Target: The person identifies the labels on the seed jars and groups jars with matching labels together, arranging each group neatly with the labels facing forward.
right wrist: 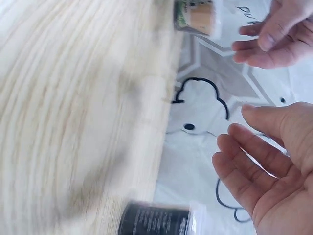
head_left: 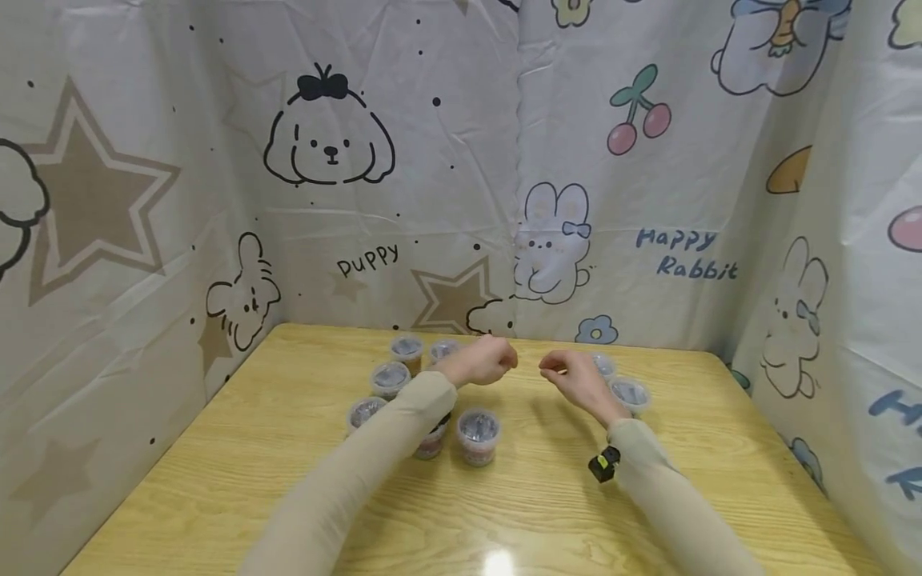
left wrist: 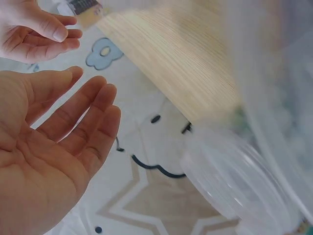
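My left hand (head_left: 481, 360) hovers over the back middle of the table with nothing in it. In the left wrist view its fingers (left wrist: 90, 117) are loosely bent and the palm shows bare. Facing it across a gap is my right hand (head_left: 579, 381), also holding nothing, its fingers (right wrist: 259, 154) relaxed. Nearest the left hand is a small round tub (head_left: 444, 350) with a clear lid, partly behind that hand. Close beside the right hand stand another lidded tub (head_left: 603, 366) and a tub (head_left: 630, 394) just in front of it.
More lidded tubs stand on the left of the wooden table (head_left: 562, 512), one being the back-left tub (head_left: 406, 350). A tub with pinkish contents (head_left: 479, 437) stands near the middle. My left sleeve partly covers a neighbouring tub (head_left: 430, 444). Printed cloth (head_left: 461, 160) encloses the back and sides.
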The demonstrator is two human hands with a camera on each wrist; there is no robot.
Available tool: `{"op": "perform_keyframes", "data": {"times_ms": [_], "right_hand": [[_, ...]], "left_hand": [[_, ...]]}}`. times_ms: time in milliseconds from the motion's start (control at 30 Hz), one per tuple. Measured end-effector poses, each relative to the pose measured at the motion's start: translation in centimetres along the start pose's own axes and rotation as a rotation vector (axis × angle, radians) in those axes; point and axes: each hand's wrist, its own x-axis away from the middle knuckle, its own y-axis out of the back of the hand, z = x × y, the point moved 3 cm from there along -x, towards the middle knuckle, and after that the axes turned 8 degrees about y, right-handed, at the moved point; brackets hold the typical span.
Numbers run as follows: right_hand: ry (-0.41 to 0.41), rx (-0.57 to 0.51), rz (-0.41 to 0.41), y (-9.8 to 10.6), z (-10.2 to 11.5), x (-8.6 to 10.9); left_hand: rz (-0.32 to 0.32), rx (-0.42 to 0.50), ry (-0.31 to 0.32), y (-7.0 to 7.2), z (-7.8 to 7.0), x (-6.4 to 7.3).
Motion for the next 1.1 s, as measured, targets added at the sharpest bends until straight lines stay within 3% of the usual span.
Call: {"op": "perform_keyframes", "data": {"times_ms": [233, 600, 900, 1100], "right_hand": [[0.007, 0.028, -0.112, 2.0, -1.1, 2.0], [-0.164, 0.091, -0.118, 5.2, -3.0, 4.7], [-0.175, 0.140, -0.117, 7.9, -5.0, 6.8], [-0.119, 0.156, -0.087, 8.7, -6.2, 8.2]], "left_hand": [[0.026, -0.013, -0.015, 0.2, -2.5, -0.7], [-0.035, 0.022, -0.066, -0.2, -5.7, -1.6], [-0.070, 0.070, 0.027, -2.1, -9.2, -2.5], [-0.075, 0.133, 0.077, -4.1, -10.9, -2.8]]}}
